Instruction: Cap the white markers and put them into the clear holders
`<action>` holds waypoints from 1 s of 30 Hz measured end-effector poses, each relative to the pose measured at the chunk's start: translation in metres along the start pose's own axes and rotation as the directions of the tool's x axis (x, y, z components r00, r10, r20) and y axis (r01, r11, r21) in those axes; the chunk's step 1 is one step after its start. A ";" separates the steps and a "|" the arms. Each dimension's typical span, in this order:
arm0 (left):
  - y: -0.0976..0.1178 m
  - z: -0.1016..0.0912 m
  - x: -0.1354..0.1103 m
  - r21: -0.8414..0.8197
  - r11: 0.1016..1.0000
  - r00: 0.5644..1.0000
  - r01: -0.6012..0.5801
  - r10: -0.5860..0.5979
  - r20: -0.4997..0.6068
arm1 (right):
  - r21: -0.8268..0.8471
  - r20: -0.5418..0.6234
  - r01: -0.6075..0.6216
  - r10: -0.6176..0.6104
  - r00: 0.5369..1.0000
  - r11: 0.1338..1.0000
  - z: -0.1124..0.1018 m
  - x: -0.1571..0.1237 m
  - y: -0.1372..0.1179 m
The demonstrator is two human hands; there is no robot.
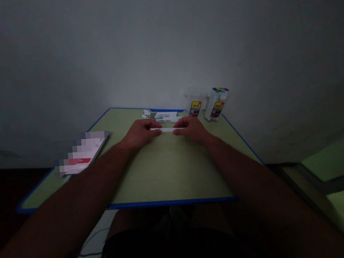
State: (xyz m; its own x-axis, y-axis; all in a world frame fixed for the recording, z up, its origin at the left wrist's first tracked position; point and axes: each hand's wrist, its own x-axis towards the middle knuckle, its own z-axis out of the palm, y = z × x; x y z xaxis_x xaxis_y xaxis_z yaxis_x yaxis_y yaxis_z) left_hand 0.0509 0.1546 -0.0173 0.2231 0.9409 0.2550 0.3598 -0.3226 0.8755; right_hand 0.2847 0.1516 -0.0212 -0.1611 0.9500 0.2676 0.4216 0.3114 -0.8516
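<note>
A slim white marker (167,129) lies level between my two hands, just over the far half of the table. My left hand (142,132) pinches its left end, where a bit of red shows, between thumb and fingers. The opposite end is gripped by my right hand (190,129), which covers its tip. Right behind my hands, several white markers (167,117) lie in a loose group on the tabletop.
The table (172,172) is light green with a blue edge. Toward the back right stand a clear plastic case (196,103) and another case full of markers (216,104) with coloured ends. A white and red box or book (87,152), partly blurred, lies at left. Behind is a wall.
</note>
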 end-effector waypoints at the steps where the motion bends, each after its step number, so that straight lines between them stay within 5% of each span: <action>1: 0.000 0.000 0.001 0.004 1.000 1.000 -0.007 0.007 -0.006 | 0.018 -0.004 -0.001 0.001 1.000 1.000 0.000 0.000 0.000; 14: -0.003 -0.008 0.007 -0.007 0.999 0.986 0.034 -0.035 -0.162 | 0.499 -0.089 -0.013 0.067 0.994 0.867 -0.002 0.006 0.010; 30: -0.001 -0.009 0.005 -0.044 0.999 0.982 0.025 -0.033 -0.184 | 0.395 -0.125 -0.029 0.085 0.988 0.918 -0.005 0.004 0.004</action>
State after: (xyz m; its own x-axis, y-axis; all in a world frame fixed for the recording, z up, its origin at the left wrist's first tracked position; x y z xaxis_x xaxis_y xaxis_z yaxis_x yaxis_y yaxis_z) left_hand 0.0433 0.1609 -0.0134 0.0401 0.9539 0.2973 0.3249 -0.2938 0.8990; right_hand 0.2901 0.1563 -0.0213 -0.0114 0.9686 0.2483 0.0398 0.2486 -0.9678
